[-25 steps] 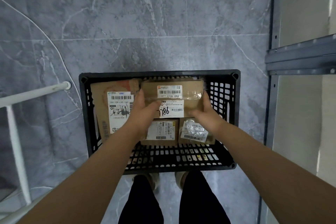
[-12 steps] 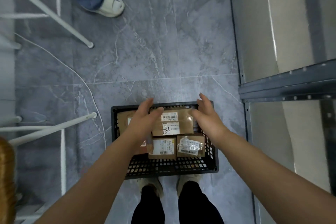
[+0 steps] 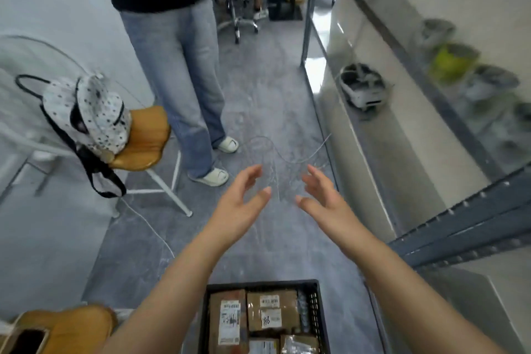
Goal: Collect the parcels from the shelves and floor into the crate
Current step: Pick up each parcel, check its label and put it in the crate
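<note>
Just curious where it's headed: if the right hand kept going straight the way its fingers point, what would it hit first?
Nothing close: the right hand is open above the floor. Its line runs toward the thin cable lying there, though depth is hard to judge.

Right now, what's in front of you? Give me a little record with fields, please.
Left hand: open, empty, held forward
Right hand: open, empty, held forward
Crate: black, on the floor below the hands
Parcels: several brown labelled ones inside the crate
Bystander: standing ahead on the left, in jeans
Chair: orange seat, spotted bag on it
Shelving: along the right
</note>
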`<action>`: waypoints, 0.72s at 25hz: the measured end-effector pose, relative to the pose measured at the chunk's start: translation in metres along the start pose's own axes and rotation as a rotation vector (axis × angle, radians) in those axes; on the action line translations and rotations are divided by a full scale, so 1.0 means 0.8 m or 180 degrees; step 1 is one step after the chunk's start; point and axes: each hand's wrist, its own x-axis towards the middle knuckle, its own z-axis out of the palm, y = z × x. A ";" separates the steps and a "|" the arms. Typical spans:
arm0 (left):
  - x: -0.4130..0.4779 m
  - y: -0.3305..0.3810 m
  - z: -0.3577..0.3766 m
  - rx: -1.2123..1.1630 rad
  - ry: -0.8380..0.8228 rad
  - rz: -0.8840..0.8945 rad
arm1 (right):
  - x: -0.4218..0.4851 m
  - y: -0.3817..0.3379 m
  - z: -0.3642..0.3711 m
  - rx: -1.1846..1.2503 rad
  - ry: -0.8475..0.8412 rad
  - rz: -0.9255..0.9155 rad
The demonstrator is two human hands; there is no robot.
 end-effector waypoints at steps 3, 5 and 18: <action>-0.020 0.091 -0.028 0.0166 0.0032 0.0775 | -0.039 -0.088 -0.031 -0.0045 0.0168 -0.0501; -0.031 0.135 -0.047 0.0130 -0.0008 0.1154 | -0.066 -0.132 -0.048 -0.0042 0.0459 -0.0810; -0.106 0.250 -0.064 -0.0279 -0.1613 0.2425 | -0.275 -0.221 -0.025 -0.0417 0.2178 -0.1260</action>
